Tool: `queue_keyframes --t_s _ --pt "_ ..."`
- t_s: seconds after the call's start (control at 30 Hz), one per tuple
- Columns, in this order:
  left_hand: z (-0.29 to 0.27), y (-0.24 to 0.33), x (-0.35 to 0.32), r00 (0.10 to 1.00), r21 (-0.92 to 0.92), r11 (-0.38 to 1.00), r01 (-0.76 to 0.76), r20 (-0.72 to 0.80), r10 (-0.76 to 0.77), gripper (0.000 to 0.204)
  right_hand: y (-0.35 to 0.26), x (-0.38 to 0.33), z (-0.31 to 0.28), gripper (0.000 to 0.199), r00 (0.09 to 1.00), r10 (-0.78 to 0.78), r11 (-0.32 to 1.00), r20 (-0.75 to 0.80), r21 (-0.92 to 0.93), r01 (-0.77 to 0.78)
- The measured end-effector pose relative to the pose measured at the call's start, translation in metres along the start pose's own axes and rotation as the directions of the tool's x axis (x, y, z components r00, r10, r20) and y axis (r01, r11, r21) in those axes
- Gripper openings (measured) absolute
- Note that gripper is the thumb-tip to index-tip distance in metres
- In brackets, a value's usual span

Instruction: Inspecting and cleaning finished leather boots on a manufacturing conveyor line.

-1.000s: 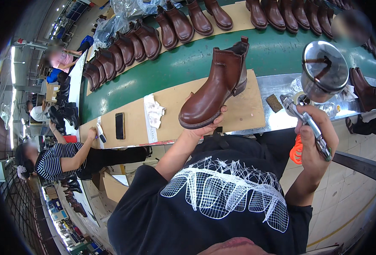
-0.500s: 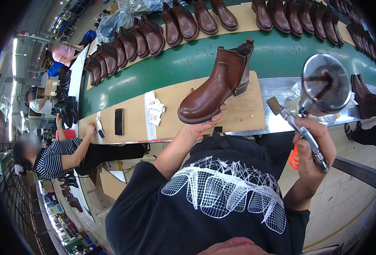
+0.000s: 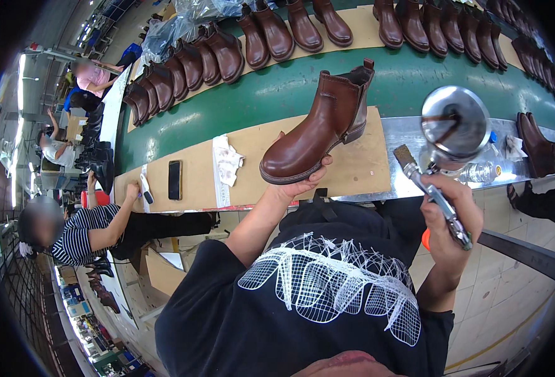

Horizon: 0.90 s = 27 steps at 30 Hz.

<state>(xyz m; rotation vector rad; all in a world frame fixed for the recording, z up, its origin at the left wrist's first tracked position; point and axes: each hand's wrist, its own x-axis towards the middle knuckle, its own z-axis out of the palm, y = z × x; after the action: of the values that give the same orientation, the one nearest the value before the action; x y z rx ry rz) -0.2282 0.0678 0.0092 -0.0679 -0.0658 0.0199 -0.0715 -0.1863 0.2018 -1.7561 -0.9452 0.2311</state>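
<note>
You've got the boot [image 3: 318,135] up off the bench [image 3: 196,179] in your left hand [image 3: 299,183] — fingers cupped under the sole near the toe, thumb wrapped up at the edge, so it's properly gripped, toe pointing down-left and the heel up toward the green belt [image 3: 277,88]. Your right hand [image 3: 450,210] is clenched around the handle of a spray gun [image 3: 437,188] with a shiny metal cup [image 3: 456,122] on top, nozzle aimed roughly toward the boot but well apart from it.

My guess on progress: you're at the finishing stage on this one, and it's not done yet. The gun is raised but I can't see any mist or wet patch, so I can't tell whether any coat has gone on. What's left, I'd judge, is spraying it and setting it back with the others (there's a long row of matching boots [image 3: 227,50] lined up along the far side of the belt).

The boot itself looks good — brown leather ankle boot, smooth with a mild sheen, elastic panel at the side, pull tab at the back, low stacked heel. No scuffs that I can make out.

Also on the bench: a stained rag [image 3: 227,164] and a phone [image 3: 174,179].
</note>
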Motion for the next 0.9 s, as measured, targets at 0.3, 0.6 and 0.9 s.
queue_keyframes --t_s 0.3,0.6,0.9 --pt "0.005 -0.003 0.000 0.999 -0.019 1.000 -0.018 -0.033 0.018 0.079 -0.007 0.005 0.001 0.040 0.993 -0.012 0.996 -0.121 0.090 0.023" --pt "-0.010 0.005 -0.005 0.997 -0.006 1.000 0.008 -0.078 -0.008 0.074 0.006 -0.008 0.003 0.033 0.998 0.006 0.999 0.068 -0.045 -0.003" --pt "-0.006 0.002 -0.001 0.997 -0.063 0.998 -0.012 -0.076 0.007 0.053 0.009 -0.007 0.001 0.033 0.997 -0.012 0.996 0.082 -0.084 0.019"
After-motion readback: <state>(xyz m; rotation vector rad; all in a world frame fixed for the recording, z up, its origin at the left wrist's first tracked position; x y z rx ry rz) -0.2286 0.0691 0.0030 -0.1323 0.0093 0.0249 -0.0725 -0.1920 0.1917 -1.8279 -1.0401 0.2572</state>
